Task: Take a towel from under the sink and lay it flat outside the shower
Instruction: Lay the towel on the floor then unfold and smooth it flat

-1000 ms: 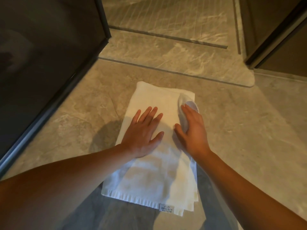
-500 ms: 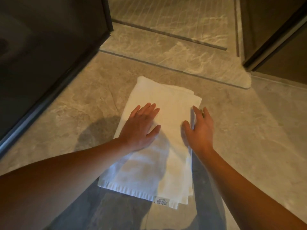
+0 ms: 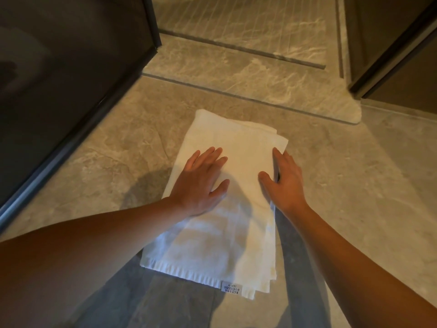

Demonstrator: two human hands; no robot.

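Observation:
A white folded towel [image 3: 238, 143] lies flat on the grey stone floor, just short of the shower's stone threshold [image 3: 236, 76]. Its hemmed end with a small label [image 3: 233, 286] points toward me. My left hand [image 3: 201, 181] rests palm down on the towel's left half, fingers spread. My right hand [image 3: 286, 181] sits at the towel's right edge, thumb on the cloth and fingers along the edge, holding nothing.
A dark glass panel with a black frame [image 3: 71, 91] runs along the left. A dark door frame [image 3: 390, 55] stands at the upper right. The shower floor [image 3: 248, 17] with its drain slot lies beyond the threshold. Bare stone floor [image 3: 354, 185] surrounds the towel.
My right hand let go of the raised fold at the towel's far right corner and slid out to the right edge. The fold now lies flat. My left hand stayed pressed on the towel.

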